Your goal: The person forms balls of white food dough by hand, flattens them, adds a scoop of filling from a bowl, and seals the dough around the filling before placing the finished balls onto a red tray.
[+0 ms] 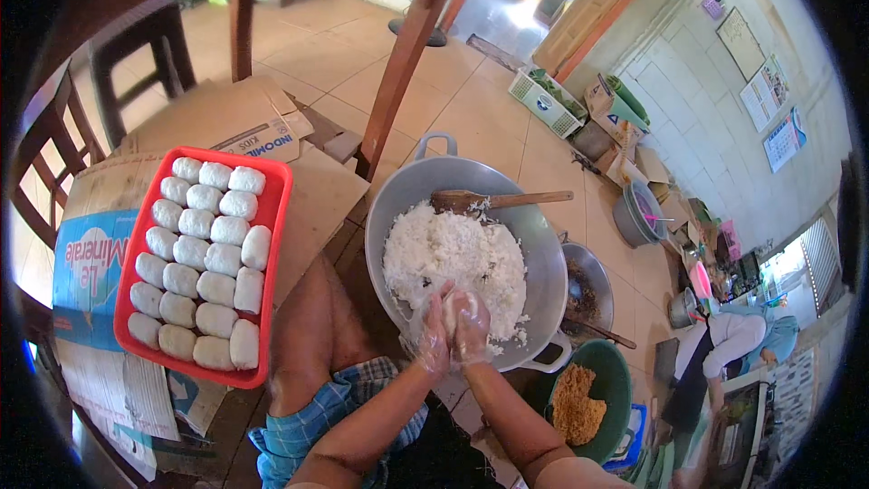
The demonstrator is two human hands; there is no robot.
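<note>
Both hands wear thin clear plastic gloves and meet over the near side of a large metal wok (543,278). My left hand (432,336) and my right hand (470,326) press together around a lump of white rice (449,312), mostly hidden between the palms. Beneath and beyond them, a mound of cooked white rice (455,244) fills the wok's middle. A wooden spatula (502,200) rests across the far part, its handle over the rim. To the left, a red plastic tray (285,217) holds rows of many shaped rice rolls (193,253).
Flattened cardboard (326,197) lies under the tray. Right of the wok stand a second pan (601,278) with dark contents and a green basin (614,380) with orange-brown shredded filling (577,407). A wooden post (400,68) rises beyond. Another person (733,346) bends at the far right.
</note>
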